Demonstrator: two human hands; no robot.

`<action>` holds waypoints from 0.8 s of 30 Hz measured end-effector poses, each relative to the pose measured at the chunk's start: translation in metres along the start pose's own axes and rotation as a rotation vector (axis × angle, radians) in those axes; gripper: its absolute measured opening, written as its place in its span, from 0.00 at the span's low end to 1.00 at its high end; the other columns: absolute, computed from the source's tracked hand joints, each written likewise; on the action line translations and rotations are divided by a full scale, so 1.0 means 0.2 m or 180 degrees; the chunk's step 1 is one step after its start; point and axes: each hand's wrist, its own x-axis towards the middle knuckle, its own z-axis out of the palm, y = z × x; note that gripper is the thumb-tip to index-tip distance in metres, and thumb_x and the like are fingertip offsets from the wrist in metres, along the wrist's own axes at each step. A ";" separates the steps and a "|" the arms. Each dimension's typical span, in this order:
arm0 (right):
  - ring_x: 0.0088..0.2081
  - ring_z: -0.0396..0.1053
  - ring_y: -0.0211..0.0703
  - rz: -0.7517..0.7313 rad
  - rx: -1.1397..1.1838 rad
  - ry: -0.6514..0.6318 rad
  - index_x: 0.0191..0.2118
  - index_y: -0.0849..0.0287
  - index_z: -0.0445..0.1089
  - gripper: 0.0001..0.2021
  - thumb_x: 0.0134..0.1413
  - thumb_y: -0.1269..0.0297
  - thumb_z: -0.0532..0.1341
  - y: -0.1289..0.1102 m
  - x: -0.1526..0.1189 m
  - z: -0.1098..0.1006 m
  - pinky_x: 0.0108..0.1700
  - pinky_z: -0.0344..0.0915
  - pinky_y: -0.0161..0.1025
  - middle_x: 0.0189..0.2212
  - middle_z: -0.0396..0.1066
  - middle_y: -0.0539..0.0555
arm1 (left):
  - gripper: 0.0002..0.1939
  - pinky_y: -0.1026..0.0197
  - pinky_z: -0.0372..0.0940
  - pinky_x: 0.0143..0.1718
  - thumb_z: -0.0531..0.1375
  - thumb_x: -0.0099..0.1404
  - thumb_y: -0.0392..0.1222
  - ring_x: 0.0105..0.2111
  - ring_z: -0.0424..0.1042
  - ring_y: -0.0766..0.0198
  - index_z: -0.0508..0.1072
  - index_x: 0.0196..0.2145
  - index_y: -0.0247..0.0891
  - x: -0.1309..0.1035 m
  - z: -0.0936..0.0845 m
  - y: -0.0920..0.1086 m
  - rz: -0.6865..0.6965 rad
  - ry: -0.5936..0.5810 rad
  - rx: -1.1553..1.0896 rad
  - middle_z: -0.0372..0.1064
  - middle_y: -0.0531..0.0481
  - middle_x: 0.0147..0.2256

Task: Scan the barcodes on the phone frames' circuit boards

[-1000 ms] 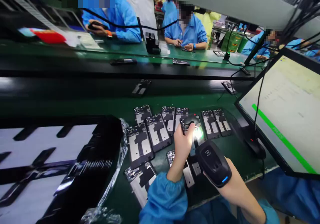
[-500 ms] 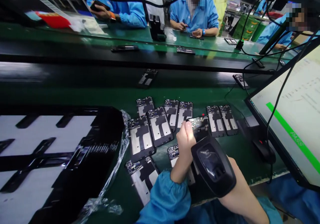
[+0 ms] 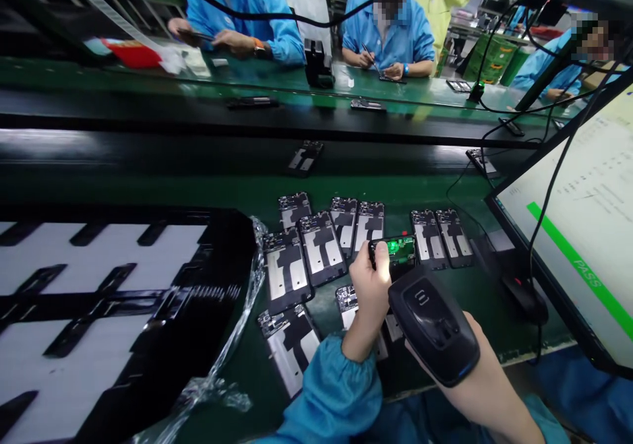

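Fingers of the left hand (image 3: 370, 284) are bent around one end of a black phone body with an exposed circuit board (image 3: 406, 245), thumb across its top; the right hand (image 3: 481, 381) grasps a rounded black plastic handheld scanner (image 3: 435, 325), its fingers mostly hidden behind it; from the left, a large glossy black tray with white panels (image 3: 74, 345) lies beside crumpled clear plastic film (image 3: 244, 312), whose loose edge might catch the loose black-framed phone bodies with silver-grey plates (image 3: 322, 249) if pulled; these lie on the dark green tabletop (image 3: 356, 183), some overlapping; one is partly hidden behind the left wrist, so a low sweep of the blue cloth sleeve (image 3: 329, 384) could shove it or scuff its bare board; the held phone body is just beyond the scanner's head, green light on its board; gripped at one end only, it could tilt or slip, carrying the light off the board; farther right, two similar phone bodies (image 3: 430, 238) lie side by side, near enough to be knocked by its free end; beyond them, a black computer mouse (image 3: 524, 299) sits beside a slanted black-framed monitor (image 3: 601, 233) showing a green PASS bar.
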 end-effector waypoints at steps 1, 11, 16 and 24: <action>0.34 0.79 0.51 -0.0031 -0.0007 0.0021 0.44 0.52 0.73 0.16 0.48 0.75 0.64 0.00 0.00 0.00 0.32 0.76 0.36 0.39 0.80 0.52 | 0.19 0.64 0.49 0.23 0.55 0.68 0.52 0.19 0.53 0.69 0.59 0.24 0.40 -0.01 0.00 0.01 0.0053 0.0025 0.0071 0.53 0.58 0.18; 0.33 0.80 0.52 -0.0470 0.0042 0.0329 0.46 0.45 0.74 0.18 0.48 0.70 0.66 0.10 -0.08 -0.02 0.31 0.78 0.38 0.41 0.81 0.49 | 0.11 0.66 0.55 0.23 0.55 0.67 0.48 0.20 0.61 0.68 0.64 0.30 0.39 -0.05 0.01 0.00 0.0701 0.0197 0.0431 0.60 0.57 0.21; 0.29 0.79 0.54 -0.0471 0.0160 0.0302 0.40 0.46 0.77 0.14 0.45 0.69 0.66 0.10 -0.11 -0.06 0.26 0.77 0.40 0.34 0.81 0.49 | 0.10 0.65 0.59 0.25 0.56 0.66 0.48 0.23 0.66 0.66 0.66 0.33 0.39 -0.07 0.02 0.02 0.0974 0.0346 0.0551 0.66 0.54 0.24; 0.26 0.77 0.57 -0.0168 0.0450 0.0310 0.28 0.47 0.76 0.06 0.41 0.66 0.66 0.11 -0.16 -0.11 0.23 0.76 0.41 0.24 0.79 0.49 | 0.08 0.65 0.61 0.25 0.56 0.66 0.45 0.22 0.68 0.66 0.67 0.33 0.39 -0.08 0.04 0.03 0.1512 0.0454 0.0672 0.68 0.54 0.24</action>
